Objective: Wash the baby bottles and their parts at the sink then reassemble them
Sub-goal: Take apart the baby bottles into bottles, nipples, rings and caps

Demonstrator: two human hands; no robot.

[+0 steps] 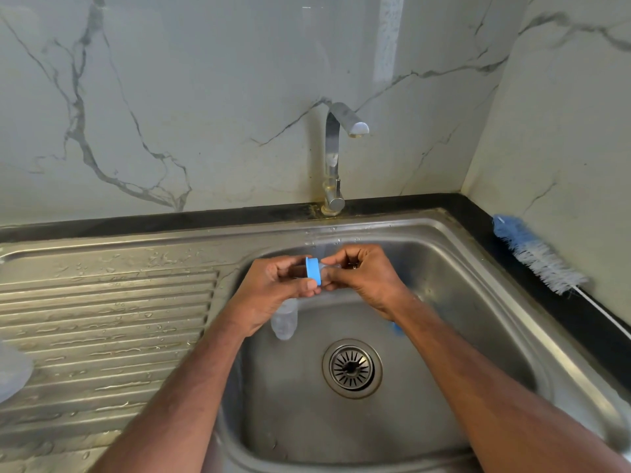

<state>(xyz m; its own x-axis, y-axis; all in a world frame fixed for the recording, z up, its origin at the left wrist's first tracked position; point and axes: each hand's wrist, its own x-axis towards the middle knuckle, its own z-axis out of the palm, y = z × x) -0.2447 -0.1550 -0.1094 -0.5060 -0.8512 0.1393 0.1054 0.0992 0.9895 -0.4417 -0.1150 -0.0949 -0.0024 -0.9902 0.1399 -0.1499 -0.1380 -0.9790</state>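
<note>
Over the steel sink (478, 302) my left hand (276, 288) grips a blue bottle collar ring (313, 270) by its rim. My right hand (362, 274) pinches the clear teat (328, 268) that pokes out of the ring's right side. A clear baby bottle (285, 319) lies in the basin below my left wrist, partly hidden by it. A small blue part (397, 328) shows in the basin beside my right forearm, mostly covered.
The chrome tap (336, 155) stands behind the basin with no water running. A blue and white bottle brush (536, 254) lies on the black counter at the right. The wet ribbed drainboard (109, 319) is on the left, with a clear lid (12, 373) at its edge. The drain strainer (351, 368) is uncovered.
</note>
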